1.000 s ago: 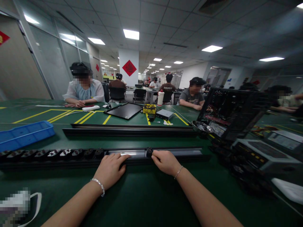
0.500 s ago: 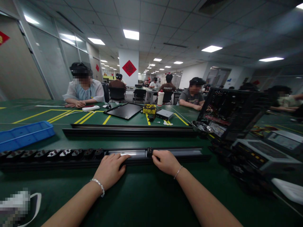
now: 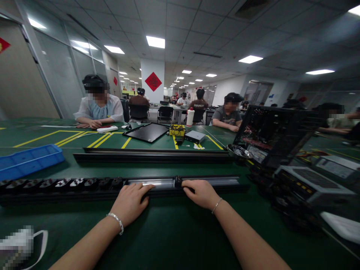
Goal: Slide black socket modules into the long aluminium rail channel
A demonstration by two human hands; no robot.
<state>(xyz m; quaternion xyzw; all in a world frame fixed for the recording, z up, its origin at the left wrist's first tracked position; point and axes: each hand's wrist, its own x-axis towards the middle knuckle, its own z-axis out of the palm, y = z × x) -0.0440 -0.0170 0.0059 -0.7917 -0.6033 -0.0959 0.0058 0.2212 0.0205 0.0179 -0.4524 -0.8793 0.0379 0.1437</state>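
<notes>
A long black power track (image 3: 160, 190) lies crosswise in front of me, with a shiny grey strip along its channel. Several black socket modules (image 3: 90, 183) with metal prongs sit in a row at its left end. A single black socket module (image 3: 178, 181) stands apart in the channel. My left hand (image 3: 131, 202) grips the track just right of the row, index finger stretched along it and thumb on the near side. My right hand (image 3: 201, 192) is closed at the right side of the single module, its fingertips against it; their undersides are hidden.
Beyond lies another long black rail (image 3: 154, 155). A blue bin (image 3: 30, 161) stands at left. An open computer case (image 3: 272, 135), a metal bowl (image 3: 239, 152) and a power supply (image 3: 312, 183) crowd the right. People sit across the table.
My right hand has shifted slightly right, its wrist a little further out, with the fingertips still by the single module. My left hand stays in place.
</notes>
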